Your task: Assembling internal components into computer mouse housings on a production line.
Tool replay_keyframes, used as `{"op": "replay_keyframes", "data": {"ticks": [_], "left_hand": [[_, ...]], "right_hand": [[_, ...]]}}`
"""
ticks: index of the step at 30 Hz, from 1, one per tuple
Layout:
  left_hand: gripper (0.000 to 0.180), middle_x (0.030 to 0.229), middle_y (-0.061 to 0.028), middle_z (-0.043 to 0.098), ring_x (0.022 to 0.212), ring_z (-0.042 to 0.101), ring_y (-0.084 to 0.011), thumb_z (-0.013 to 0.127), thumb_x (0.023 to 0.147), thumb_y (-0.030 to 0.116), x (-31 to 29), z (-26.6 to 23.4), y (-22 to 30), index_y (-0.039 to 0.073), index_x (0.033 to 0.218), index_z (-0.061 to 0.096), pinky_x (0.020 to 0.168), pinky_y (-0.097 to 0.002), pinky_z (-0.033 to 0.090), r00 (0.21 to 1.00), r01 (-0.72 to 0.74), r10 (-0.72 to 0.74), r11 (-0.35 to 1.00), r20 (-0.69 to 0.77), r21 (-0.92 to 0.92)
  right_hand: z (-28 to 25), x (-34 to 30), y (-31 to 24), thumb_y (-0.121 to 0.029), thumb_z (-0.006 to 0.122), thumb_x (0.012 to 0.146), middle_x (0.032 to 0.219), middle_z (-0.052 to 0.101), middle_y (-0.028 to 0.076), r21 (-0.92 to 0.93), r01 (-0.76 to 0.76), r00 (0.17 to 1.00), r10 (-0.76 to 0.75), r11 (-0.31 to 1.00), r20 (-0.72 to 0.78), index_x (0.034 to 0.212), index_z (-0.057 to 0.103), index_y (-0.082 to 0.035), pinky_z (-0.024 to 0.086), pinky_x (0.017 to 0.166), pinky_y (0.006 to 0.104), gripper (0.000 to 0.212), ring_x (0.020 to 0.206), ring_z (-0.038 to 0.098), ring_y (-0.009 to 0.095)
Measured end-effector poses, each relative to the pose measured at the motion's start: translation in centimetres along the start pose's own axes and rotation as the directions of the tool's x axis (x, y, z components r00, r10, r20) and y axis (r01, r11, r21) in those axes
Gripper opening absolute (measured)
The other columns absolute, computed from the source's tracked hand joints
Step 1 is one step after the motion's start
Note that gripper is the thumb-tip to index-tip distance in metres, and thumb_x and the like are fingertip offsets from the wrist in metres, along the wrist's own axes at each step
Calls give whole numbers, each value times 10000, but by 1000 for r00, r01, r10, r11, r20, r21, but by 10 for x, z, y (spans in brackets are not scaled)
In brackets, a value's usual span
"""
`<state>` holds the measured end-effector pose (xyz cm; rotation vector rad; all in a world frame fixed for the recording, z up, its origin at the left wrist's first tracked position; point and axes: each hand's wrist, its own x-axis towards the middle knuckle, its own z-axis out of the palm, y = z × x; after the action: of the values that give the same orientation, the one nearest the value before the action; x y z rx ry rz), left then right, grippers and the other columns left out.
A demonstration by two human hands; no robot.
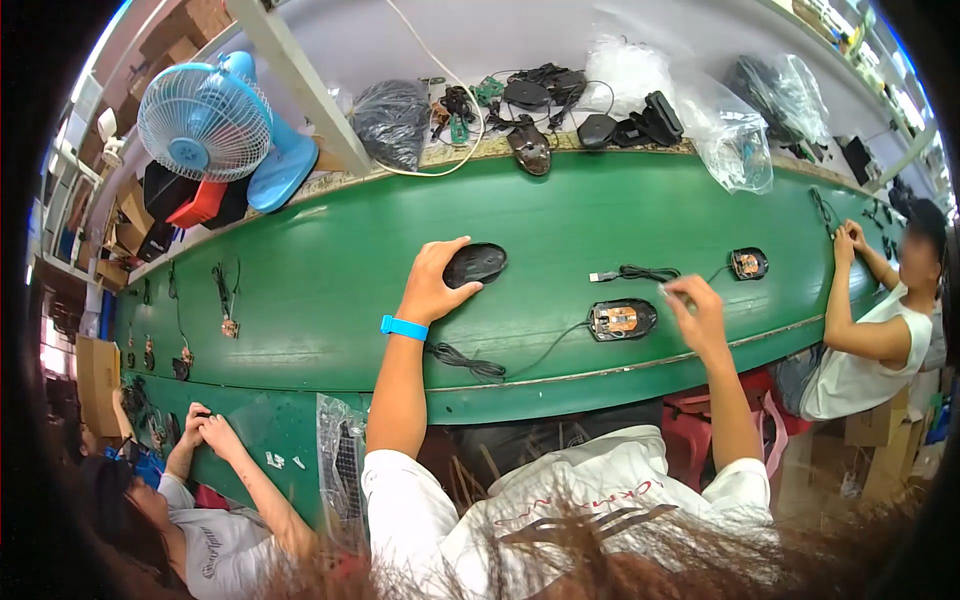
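Observation:
My left hand (432, 285), with a blue band at the wrist, grips the rim of a black computer mouse shell (475, 264) between thumb and fingers, over the green belt. To its right lies an opened mouse base (622, 320) with its circuit board showing. A coiled black cable (465, 362) runs from that base toward the left. My right hand (700, 318) is raised just right of the base, thumb and fingertips pinched together. Whatever is between those fingertips is too small or blurred to make out. Behind the base lies a black cable with a USB plug (603, 277).
Another opened mouse base (748, 263) lies farther right on the green belt (330, 290). Along the back ledge are a brown mouse shell (530, 148), bagged parts (390, 120) and a blue fan (205, 125). One co-worker (880, 320) sits at right, another (215, 510) at lower left.

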<state>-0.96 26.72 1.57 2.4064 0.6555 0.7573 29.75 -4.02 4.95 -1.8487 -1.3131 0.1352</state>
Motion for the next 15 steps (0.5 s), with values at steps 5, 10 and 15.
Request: {"op": "replay_keyframes", "data": {"ticks": [5,10,15], "left_hand": [[772,1284,-129,618,1236,535,-338,902,644,228,-12,9,5,110,1342,594,1073,-451,437,997,16,-14,999,71,-35],[776,1274,-122,623,1228,541,-338,905,639,218,-16,9,8,109,1340,590,1060,-451,446,999,14,-13,999,35,-43],[761,1277,-116,624,1225,542,-346,907,638,220,-16,10,7,102,1321,592,1051,-454,448,999,17,-13,996,53,-85]], "right_hand": [[102,86,-68,37,671,828,903,666,143,252,296,917,-348,921,196,925,686,-4,541,739,373,107,838,666,319],[191,110,-89,-18,659,838,955,666,140,175,346,793,-387,922,471,922,701,-24,548,788,423,94,896,663,344],[202,111,-90,-51,641,838,1024,663,133,13,493,703,-407,870,583,955,712,-37,546,826,458,138,936,658,355]]}}
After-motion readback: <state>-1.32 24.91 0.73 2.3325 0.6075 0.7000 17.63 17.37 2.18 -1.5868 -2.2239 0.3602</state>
